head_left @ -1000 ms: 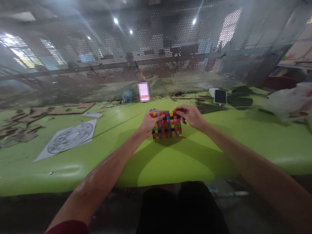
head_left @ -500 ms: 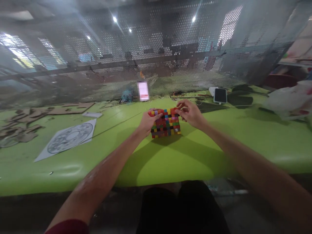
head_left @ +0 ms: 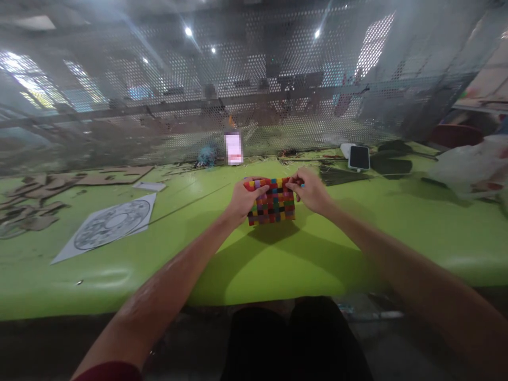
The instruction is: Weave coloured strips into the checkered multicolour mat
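Note:
A small pouch-like piece woven from multicoloured strips [head_left: 273, 206] is held up just above the green tabletop, its checkered face toward me. My left hand [head_left: 244, 200] grips its upper left corner, with the thumb lying across the front and the other fingers behind it. At the upper right corner, my right hand [head_left: 307, 189] pinches the edge between thumb and fingertips. A bit of blue shows by the right fingertips, too small to make out. What is behind the woven piece is hidden.
On the green tabletop [head_left: 166, 254], a paper with a printed ring pattern [head_left: 113, 225] and cardboard scraps [head_left: 51, 188] lie left. A phone-like device [head_left: 359, 157] and a plastic bag [head_left: 472, 164] are right. Perforated mesh [head_left: 254, 84] stands behind.
The right fingers have closed in on the upper right corner, where they were more spread before. The woven piece has shifted slightly right. My left hand keeps its grip.

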Tool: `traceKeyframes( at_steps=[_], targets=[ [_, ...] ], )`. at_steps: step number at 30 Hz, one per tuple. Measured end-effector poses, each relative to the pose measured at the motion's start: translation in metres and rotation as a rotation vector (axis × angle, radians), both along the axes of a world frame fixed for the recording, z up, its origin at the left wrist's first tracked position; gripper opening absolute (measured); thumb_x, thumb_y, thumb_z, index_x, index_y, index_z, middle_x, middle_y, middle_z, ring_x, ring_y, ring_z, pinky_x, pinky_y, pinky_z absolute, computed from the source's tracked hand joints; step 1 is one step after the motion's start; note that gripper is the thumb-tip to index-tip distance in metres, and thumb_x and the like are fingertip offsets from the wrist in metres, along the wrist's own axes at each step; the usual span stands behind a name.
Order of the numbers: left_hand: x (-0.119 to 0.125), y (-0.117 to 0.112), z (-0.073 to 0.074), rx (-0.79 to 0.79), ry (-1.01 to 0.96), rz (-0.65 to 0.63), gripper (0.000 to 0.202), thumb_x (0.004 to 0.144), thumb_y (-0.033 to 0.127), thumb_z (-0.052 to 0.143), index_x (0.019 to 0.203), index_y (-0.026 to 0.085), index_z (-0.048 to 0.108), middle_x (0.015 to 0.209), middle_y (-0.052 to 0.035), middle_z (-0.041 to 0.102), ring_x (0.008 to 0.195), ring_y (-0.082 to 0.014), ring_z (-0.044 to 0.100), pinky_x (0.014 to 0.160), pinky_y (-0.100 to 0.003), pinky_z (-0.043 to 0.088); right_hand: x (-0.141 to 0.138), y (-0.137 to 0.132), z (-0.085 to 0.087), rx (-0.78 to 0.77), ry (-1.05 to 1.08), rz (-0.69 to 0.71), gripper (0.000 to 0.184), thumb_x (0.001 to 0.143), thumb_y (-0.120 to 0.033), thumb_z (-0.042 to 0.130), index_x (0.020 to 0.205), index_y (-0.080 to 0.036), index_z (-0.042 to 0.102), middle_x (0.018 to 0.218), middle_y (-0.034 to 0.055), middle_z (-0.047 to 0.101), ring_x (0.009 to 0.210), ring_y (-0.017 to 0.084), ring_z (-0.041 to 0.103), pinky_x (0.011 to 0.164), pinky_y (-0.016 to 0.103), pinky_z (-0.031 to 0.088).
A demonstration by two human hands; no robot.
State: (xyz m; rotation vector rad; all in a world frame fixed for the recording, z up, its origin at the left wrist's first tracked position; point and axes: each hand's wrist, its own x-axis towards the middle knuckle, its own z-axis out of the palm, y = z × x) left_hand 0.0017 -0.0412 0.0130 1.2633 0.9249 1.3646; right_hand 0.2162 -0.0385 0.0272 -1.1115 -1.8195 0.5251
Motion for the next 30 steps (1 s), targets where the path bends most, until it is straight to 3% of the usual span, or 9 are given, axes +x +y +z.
traceKeyframes(
  at_steps=[3, 7, 11, 15, 18, 21, 26, 30],
  targets=[
    [0.0, -0.003, 0.002, 0.026, 0.02, -0.01, 0.038, 0.064, 0.032, 0.093, 0.095, 0.017, 0.077, 0.087, -0.0045, 0.078, 0.073, -0.0154, 0.069, 0.077, -0.034, 0.062, -0.004, -0.002, 0.0, 0.115, 0.013, -0.032, 0.035, 0.089, -0.048, 0.073, 0.071, -0.022, 0.057, 0.076, 0.0045, 0.057, 0.07, 0.019, 0.053, 0.065, 0.036, 0.047],
    [0.0, -0.005, 0.004, 0.038, 0.05, -0.056, 0.037, 0.066, 0.032, 0.093, 0.095, 0.016, 0.077, 0.088, -0.0054, 0.078, 0.075, -0.0166, 0.07, 0.078, -0.035, 0.062, -0.007, -0.007, 0.002, 0.125, 0.002, -0.007, 0.038, 0.087, -0.053, 0.074, 0.071, -0.021, 0.061, 0.076, 0.005, 0.059, 0.073, 0.02, 0.054, 0.066, 0.036, 0.047],
    [0.0, -0.004, 0.003, 0.019, 0.049, -0.03, 0.036, 0.067, 0.031, 0.092, 0.095, 0.016, 0.076, 0.088, -0.0062, 0.078, 0.076, -0.0177, 0.071, 0.08, -0.037, 0.062, -0.005, -0.008, 0.005, 0.078, 0.019, -0.007, 0.03, 0.087, -0.045, 0.075, 0.075, -0.021, 0.061, 0.074, 0.0034, 0.06, 0.065, 0.017, 0.054, 0.06, 0.034, 0.046],
    [-0.002, -0.004, 0.004, -0.009, 0.007, -0.049, 0.044, 0.066, 0.032, 0.092, 0.103, 0.017, 0.074, 0.09, -0.0057, 0.077, 0.077, -0.0178, 0.071, 0.08, -0.037, 0.063, 0.002, -0.003, 0.01, -0.031, 0.04, 0.115, 0.023, 0.088, -0.038, 0.073, 0.079, -0.02, 0.061, 0.079, 0.0037, 0.06, 0.056, 0.015, 0.057, 0.057, 0.035, 0.05],
    [-0.004, -0.007, 0.006, 0.101, 0.005, -0.058, 0.055, 0.065, 0.033, 0.093, 0.114, 0.021, 0.069, 0.094, -0.0035, 0.075, 0.079, -0.0169, 0.071, 0.077, -0.033, 0.062, 0.004, -0.001, 0.01, -0.052, 0.07, 0.149, 0.025, 0.086, -0.039, 0.075, 0.079, -0.02, 0.06, 0.079, 0.0039, 0.06, 0.055, 0.015, 0.057, 0.056, 0.036, 0.051],
    [-0.003, -0.01, 0.008, 0.188, 0.077, -0.053, 0.052, 0.067, 0.035, 0.093, 0.11, 0.022, 0.068, 0.091, -0.0025, 0.074, 0.078, -0.0155, 0.07, 0.074, -0.027, 0.06, 0.001, -0.003, 0.005, -0.013, 0.04, 0.107, 0.021, 0.088, -0.037, 0.071, 0.081, -0.021, 0.06, 0.078, 0.0034, 0.06, 0.057, 0.015, 0.053, 0.053, 0.033, 0.046],
    [0.0, -0.01, 0.009, 0.193, 0.158, 0.021, 0.036, 0.069, 0.036, 0.09, 0.096, 0.02, 0.072, 0.085, -0.0023, 0.073, 0.075, -0.0156, 0.066, 0.074, -0.028, 0.057, -0.007, -0.008, 0.001, 0.116, -0.044, 0.031, 0.009, 0.088, -0.027, 0.063, 0.086, -0.023, 0.055, 0.081, 0.0041, 0.061, 0.074, 0.02, 0.057, 0.067, 0.036, 0.047],
    [0.007, -0.016, 0.011, 0.293, 0.165, 0.179, 0.023, 0.072, 0.028, 0.086, 0.09, 0.02, 0.073, 0.09, -0.004, 0.073, 0.084, -0.0181, 0.067, 0.084, -0.031, 0.054, -0.017, -0.019, 0.003, 0.249, -0.085, -0.068, 0.022, 0.092, -0.034, 0.064, 0.085, -0.025, 0.046, 0.081, 0.0028, 0.058, 0.075, 0.02, 0.054, 0.071, 0.036, 0.045]
  ],
)
